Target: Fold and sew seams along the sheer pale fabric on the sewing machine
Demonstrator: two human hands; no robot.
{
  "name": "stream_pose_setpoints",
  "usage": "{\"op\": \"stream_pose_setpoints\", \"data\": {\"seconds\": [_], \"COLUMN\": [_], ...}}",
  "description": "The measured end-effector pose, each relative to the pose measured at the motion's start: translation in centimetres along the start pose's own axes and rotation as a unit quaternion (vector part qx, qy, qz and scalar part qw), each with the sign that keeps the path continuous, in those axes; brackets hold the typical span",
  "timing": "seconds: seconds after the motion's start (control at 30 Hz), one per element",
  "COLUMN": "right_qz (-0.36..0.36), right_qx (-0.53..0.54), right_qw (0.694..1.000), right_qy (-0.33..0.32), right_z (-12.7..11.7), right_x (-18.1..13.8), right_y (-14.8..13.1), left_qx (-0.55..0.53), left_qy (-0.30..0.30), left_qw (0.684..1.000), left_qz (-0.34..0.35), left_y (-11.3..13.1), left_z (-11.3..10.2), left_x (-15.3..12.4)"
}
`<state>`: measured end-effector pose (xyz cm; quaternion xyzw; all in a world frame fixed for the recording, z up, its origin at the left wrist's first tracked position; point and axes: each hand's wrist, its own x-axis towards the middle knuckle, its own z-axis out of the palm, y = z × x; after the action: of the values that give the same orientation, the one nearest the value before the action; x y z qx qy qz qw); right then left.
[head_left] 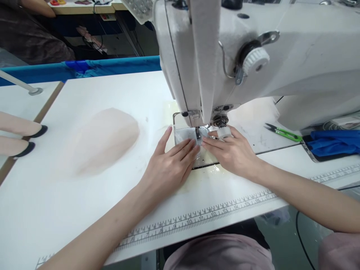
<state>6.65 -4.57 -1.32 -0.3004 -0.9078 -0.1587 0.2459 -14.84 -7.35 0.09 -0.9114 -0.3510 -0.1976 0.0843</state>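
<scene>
At the needle area of a white sewing machine (191, 63), both my hands rest on the metal needle plate (206, 160). My left hand (171, 161) lies flat, its fingers stretched towards the presser foot (198, 133) and its thumb spread apart. From the other side, my right hand (234, 152) reaches in with extended fingers, their tips close to the foot. A thin, see-through strip (177, 135) shows at the plate's left edge; I cannot tell whether it is fabric. Whatever lies under the fingertips is hidden.
A sheer beige patch (112, 140) shows on the white tabletop (92, 210). Two beige tube-like shapes with black ends (17, 125) lie left. Green thread snips (287, 134) and blue cloth (334, 142) are at right. A ruler strip (213, 213) follows the front edge. Another person (33, 37) is beyond.
</scene>
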Motion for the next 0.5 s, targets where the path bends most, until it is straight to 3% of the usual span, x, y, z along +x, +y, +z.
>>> {"op": "stream_pose_setpoints", "data": {"seconds": [0.5], "right_qz": [0.007], "right_qx": [-0.039], "right_qw": [0.999], "right_qy": [-0.02], "right_z": [-0.02], "right_x": [0.28], "right_y": [0.16], "left_qx": [0.011], "left_qy": [-0.002], "left_qw": [1.0], "left_qz": [-0.004], "left_y": [-0.43], "left_z": [0.45], "left_x": [0.32]}}
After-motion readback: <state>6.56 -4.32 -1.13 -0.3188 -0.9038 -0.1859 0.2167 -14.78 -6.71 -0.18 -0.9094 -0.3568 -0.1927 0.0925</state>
